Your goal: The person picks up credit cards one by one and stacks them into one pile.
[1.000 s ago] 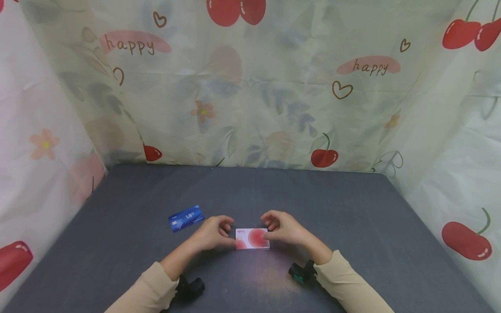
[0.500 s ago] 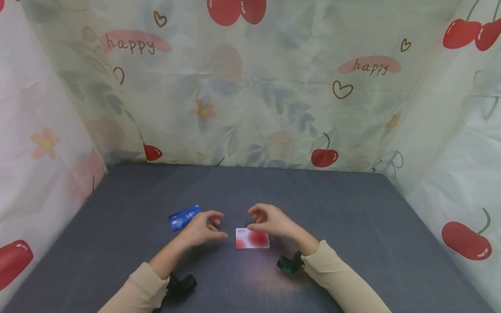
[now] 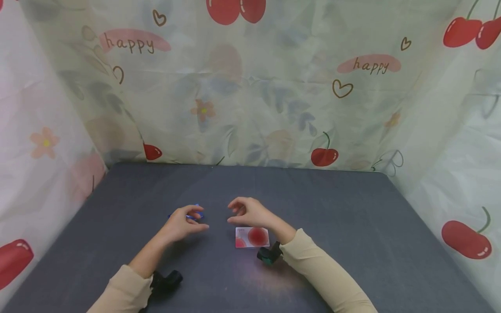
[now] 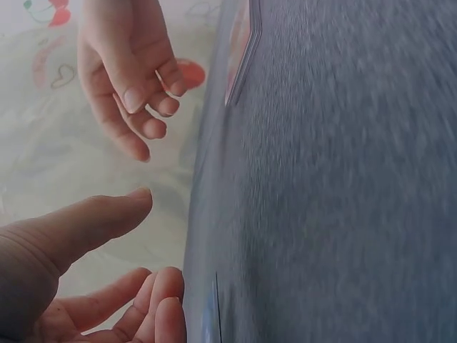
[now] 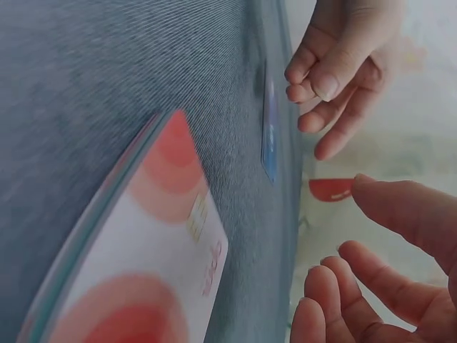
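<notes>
My left hand hovers over a blue card and hides most of it in the head view. Its fingers are loosely bent around nothing. My right hand, holding nothing, is just beyond the far edge of a small neat stack of cards. The top card is white with red circles, and the right wrist view shows a chip and several card edges under it. Both hands face each other, thumbs and fingers spread apart.
A dark grey cloth-covered table lies beneath the hands. White curtains printed with cherries and flowers enclose its back and sides. A black wrist camera overlaps the card stack's right edge in the head view.
Both hands have left the sides of the card stack and moved left and away from me. The left hand now covers the blue card, and the stack stays in place.
</notes>
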Tool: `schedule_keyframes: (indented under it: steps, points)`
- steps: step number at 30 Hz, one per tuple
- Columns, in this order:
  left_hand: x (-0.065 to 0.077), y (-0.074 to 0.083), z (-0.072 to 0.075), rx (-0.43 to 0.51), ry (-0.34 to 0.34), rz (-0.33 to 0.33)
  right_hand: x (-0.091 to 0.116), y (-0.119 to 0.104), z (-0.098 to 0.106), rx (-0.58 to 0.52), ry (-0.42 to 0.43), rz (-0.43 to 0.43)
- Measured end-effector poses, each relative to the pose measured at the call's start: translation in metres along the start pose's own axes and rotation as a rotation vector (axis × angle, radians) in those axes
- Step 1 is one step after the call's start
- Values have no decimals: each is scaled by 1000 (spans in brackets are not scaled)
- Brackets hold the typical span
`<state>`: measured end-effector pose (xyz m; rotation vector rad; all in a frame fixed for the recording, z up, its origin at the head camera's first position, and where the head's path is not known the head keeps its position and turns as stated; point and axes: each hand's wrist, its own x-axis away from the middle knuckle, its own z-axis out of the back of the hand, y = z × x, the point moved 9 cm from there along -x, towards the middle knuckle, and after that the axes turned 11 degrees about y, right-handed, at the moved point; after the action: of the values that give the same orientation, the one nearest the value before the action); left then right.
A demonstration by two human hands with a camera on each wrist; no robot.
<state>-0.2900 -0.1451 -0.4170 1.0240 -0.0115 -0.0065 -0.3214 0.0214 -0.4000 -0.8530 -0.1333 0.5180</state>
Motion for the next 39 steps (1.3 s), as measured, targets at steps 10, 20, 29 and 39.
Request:
schedule_keyframes:
  steps: [10, 20, 29, 39]
  points:
    - [-1, -23, 24, -40, 40, 70, -25, -5, -24, -23, -25, -37]
    - [-3, -44, 49, -123, 93, 113, -48, -13, -46, -13, -23, -76]
    - [0, -55, 60, -143, 126, 126, -63, -14, -60, 48, 3, -107]
    - [2, -58, 60, -172, 107, 172, -72, -15, -70, 125, -8, -127]
